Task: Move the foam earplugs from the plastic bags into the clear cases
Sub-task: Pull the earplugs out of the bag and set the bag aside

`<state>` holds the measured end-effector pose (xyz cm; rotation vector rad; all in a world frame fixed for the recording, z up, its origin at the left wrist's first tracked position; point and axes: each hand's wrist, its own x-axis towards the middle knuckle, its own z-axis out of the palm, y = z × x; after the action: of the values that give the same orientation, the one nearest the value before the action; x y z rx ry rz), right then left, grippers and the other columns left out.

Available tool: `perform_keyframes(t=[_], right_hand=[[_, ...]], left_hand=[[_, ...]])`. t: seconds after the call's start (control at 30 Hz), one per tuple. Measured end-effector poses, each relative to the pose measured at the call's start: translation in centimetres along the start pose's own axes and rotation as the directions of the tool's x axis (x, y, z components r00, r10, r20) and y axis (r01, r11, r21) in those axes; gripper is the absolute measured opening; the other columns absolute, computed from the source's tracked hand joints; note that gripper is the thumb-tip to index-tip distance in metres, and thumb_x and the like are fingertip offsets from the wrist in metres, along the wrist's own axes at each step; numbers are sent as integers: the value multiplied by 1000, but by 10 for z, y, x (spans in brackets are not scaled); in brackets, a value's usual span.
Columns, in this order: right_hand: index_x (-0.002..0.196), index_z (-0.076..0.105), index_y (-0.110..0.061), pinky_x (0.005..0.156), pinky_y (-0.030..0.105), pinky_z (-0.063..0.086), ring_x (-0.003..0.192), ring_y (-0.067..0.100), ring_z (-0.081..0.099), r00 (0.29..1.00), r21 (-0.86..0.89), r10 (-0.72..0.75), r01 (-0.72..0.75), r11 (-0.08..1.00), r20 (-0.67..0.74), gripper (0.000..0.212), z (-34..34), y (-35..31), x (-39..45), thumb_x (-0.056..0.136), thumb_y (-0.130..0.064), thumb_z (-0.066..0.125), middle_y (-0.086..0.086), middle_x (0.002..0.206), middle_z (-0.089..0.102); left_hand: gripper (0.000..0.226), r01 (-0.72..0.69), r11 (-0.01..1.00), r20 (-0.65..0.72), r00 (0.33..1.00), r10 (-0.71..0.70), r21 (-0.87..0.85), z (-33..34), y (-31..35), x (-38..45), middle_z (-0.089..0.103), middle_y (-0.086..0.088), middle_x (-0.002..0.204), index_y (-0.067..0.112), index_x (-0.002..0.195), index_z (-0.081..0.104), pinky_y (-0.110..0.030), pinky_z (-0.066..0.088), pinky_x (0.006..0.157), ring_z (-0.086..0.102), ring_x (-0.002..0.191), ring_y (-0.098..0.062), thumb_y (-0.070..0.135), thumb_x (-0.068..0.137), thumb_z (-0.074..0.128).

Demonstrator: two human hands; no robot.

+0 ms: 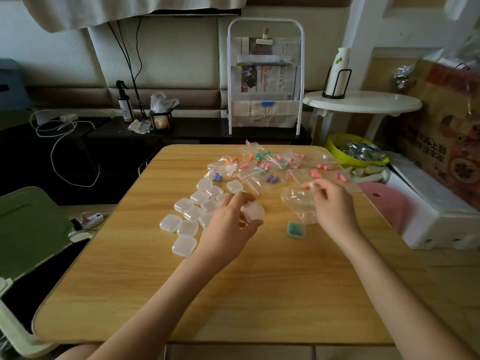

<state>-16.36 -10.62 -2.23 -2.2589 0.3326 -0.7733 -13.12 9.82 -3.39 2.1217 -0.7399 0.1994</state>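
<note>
**boxpacker:** Between the two hands, near the middle of the wooden table, not much looks finished yet. A clear case is gripped in the left hand, fingers curled round it; whether it's open or holds anything can't be told. Something small and pale is pinched at the fingertips of the right hand, right at the crumpled empty bags under it. Bag edge or earplug, can't be made out, too blurry.

**foamfan:** So what counts as done?

**boxpacker:** One filled case with green earplugs inside is seen just beside the right wrist. That's the only one that can be called packed, judging from this.

**foamfan:** And what's left?

**boxpacker:** Loads. A cluster of empty cases is laid out left of the left hand, about a dozen. Farther back, the zip bags are spread across the far side, with pink, orange, green and purple plugs sealed inside. Early days, probably.
</note>
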Motion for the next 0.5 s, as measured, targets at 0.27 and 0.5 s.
perform_keyframes(t=[0.27,0.5], right_hand=[[114,61,-32,74,18,44,95,-1,56,874,144,-45,-29,989,483,49,15,-41,-28,76,-62,60,-15,105,63],[92,68,-30,70,34,49,81,19,63,847,167,-46,-51,985,529,54,16,-40,-28,71,-77,54,2,84,69]], left_hand=[[43,49,980,-66,996,-63,-195,0,7,1,54,11,107,17,111,64,-15,52,69,58,79,0,2,72,75],[47,-110,990,-66,992,104,-91,-1,5,-1,55,8,105,14,112,65,-14,52,71,58,86,-7,8,68,83]])
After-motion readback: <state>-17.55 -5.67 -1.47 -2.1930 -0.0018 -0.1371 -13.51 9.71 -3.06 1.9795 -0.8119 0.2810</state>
